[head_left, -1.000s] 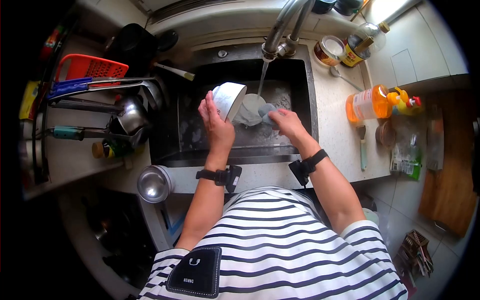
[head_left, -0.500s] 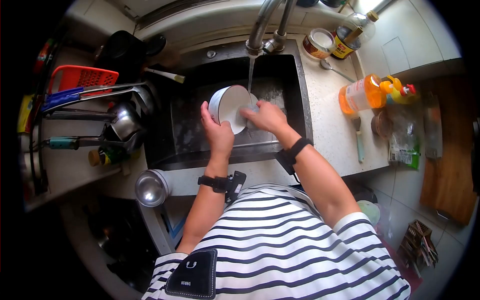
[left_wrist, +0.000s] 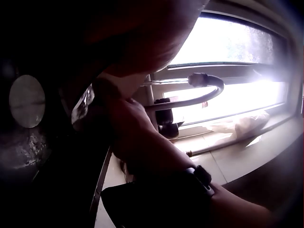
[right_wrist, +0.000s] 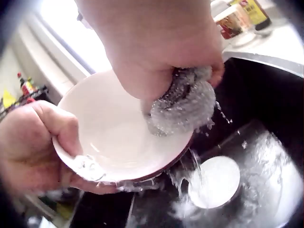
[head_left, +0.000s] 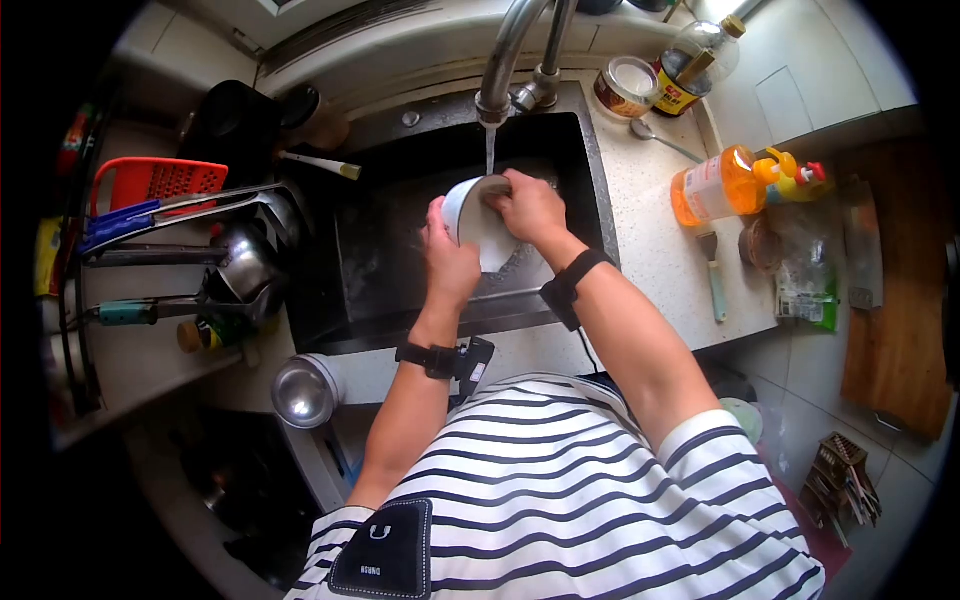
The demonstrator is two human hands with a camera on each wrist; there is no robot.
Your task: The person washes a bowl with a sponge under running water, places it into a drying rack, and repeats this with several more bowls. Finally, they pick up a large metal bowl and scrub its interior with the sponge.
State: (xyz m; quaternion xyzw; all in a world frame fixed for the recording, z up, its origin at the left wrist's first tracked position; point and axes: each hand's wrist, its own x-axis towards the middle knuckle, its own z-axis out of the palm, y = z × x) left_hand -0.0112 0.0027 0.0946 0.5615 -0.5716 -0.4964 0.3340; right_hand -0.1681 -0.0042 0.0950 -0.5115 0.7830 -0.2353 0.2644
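Striped shirt [head_left: 570,480], white with dark bands, worn by the person; black patch at one side. Round metal vessel [head_left: 305,390], at the front edge of the counter, left of the sink. Left hand [head_left: 452,262], gripping the bowl, thumb over the rim and fingers beneath. Right hand [head_left: 532,210], fingers curled round a grey mesh scouring pad [right_wrist: 185,107], which sits at the bowl's rim; hands apart, one on either side. Bowl [right_wrist: 102,130], white inside with a dark rim, held tilted above the sink, beneath the running water. Sink [head_left: 375,285], black, wet; on its floor a round white dish [right_wrist: 216,183], kind not clear. To the right on the counter: pale-handled brush [head_left: 716,285], orange pump bottle [head_left: 712,190], metal spoon [head_left: 660,137]. To the left: metal ladle [head_left: 243,262] and red perforated basket [head_left: 165,187]. Behind the sink: curved metal faucet [head_left: 493,88], running. Far right corner: lidded tub [head_left: 628,85], beside a yellow-labelled bottle [head_left: 678,90].
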